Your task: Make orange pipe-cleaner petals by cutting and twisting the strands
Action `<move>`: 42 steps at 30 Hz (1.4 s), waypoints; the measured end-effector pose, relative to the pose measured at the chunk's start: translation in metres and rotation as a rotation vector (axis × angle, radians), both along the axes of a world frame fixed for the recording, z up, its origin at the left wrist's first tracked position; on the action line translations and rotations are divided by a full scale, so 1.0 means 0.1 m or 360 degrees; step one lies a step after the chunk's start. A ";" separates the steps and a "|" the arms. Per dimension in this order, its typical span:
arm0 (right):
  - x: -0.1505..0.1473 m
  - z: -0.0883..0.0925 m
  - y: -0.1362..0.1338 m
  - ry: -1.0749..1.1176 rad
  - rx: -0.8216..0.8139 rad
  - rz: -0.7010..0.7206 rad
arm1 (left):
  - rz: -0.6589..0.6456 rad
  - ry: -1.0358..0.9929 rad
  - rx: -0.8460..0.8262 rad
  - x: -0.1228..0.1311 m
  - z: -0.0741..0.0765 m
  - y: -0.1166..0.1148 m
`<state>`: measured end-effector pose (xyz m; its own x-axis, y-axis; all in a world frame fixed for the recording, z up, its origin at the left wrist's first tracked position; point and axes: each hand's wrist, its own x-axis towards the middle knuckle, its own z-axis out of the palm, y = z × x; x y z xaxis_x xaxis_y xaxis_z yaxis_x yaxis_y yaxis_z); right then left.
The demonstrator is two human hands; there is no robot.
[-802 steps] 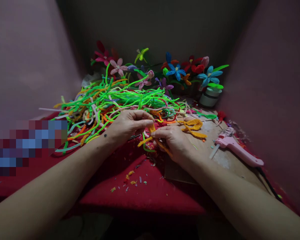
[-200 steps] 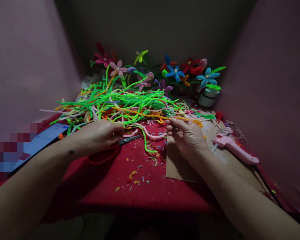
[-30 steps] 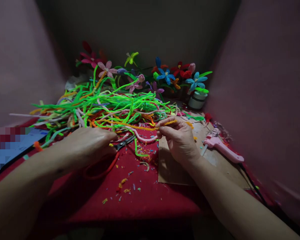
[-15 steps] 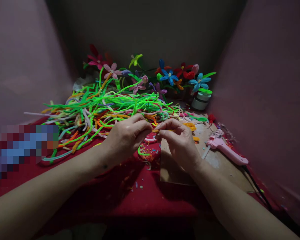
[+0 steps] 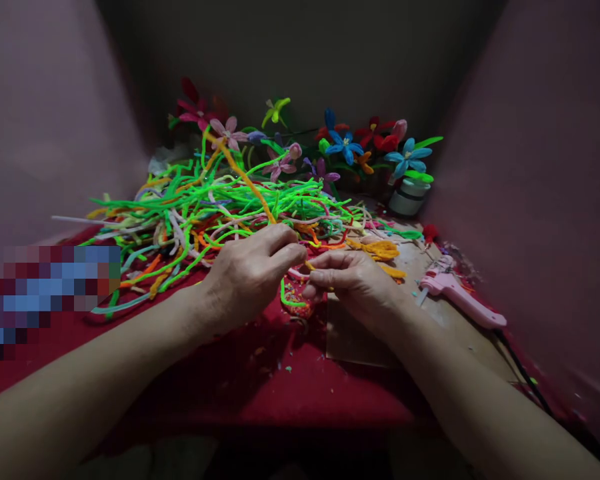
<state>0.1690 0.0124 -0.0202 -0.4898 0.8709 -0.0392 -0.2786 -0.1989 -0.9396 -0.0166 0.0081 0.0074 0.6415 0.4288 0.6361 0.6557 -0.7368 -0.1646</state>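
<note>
Between my two hands is an orange pipe cleaner. Its long free end sticks up and to the left out of my left hand, whose fingers are closed on it. A short stretch of it shows between the hands, and the fingertips of my right hand pinch its other part. Just right of my right hand, looped orange pipe-cleaner pieces lie on a board. Below the hands a bent green pipe cleaner rests on the red cloth. Part of the held piece is hidden by my fingers.
A large heap of mostly green pipe cleaners covers the back left. Behind it stand pipe-cleaner flowers and a white jar. A pink glue gun lies on the brown board at right, its cord trailing toward the front.
The orange pipe cleaner's long end now rises up-left from my left hand. My right hand's fingers have shifted their pinch. The whole view has moved slightly.
</note>
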 end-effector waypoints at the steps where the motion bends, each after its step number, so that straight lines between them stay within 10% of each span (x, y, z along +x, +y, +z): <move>1: -0.01 0.00 0.00 0.0037 -0.0008 -0.0014 | -0.0014 -0.0064 -0.0046 0.00 0.00 0.01; 10: -0.02 0.03 -0.04 0.0100 -0.0050 0.0032 | -0.0195 -0.0404 -0.0542 0.01 0.08 0.04; 32: -0.01 -0.03 0.04 0.0084 -0.0019 0.0038 | -0.0150 0.0131 0.0114 -0.28 -0.03 0.29; 40: -0.01 -0.03 0.06 0.0046 -0.0032 -0.0033 | 0.0499 -0.0321 -0.0154 -0.43 0.13 0.16; 42: -0.01 -0.03 0.06 0.0038 -0.0027 -0.0049 | 0.0563 0.0073 -0.0527 -0.54 0.15 0.04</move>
<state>0.1679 0.0189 -0.0231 -0.4638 0.8849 -0.0428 -0.3068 -0.2057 -0.9293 -0.0709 0.0121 0.0227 0.4439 0.8002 0.4032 0.8730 -0.4876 0.0066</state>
